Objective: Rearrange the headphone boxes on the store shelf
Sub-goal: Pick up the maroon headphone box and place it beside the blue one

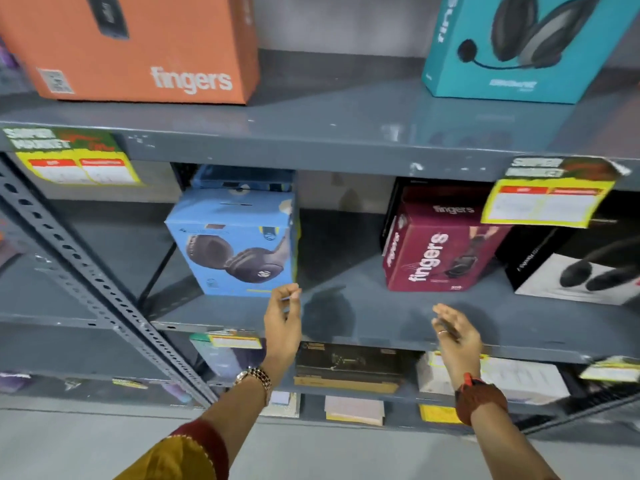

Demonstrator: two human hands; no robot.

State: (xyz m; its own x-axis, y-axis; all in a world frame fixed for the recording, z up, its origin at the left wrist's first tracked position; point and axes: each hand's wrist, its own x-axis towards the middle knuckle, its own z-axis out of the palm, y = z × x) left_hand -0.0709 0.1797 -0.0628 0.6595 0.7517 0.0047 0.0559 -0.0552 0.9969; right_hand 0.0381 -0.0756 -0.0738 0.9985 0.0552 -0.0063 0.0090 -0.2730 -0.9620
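Observation:
A light blue headphone box (235, 244) stands upright on the middle grey shelf (363, 306), left of centre. My left hand (282, 317) is raised with its fingertips at the box's lower right corner, holding nothing. A maroon "fingers" box (436, 247) stands to the right, and a black and white headphone box (575, 268) sits beyond it. My right hand (453, 332) hovers open over the shelf's front edge, below the maroon box and apart from it. On the upper shelf rest an orange "fingers" box (138, 46) and a teal headset box (519, 46).
Yellow price tags (543, 202) hang from the shelf edges. A perforated grey upright (86, 271) runs diagonally at the left. Below, the lower shelf holds several flat boxes (349, 368). Bare shelf lies between the blue and maroon boxes.

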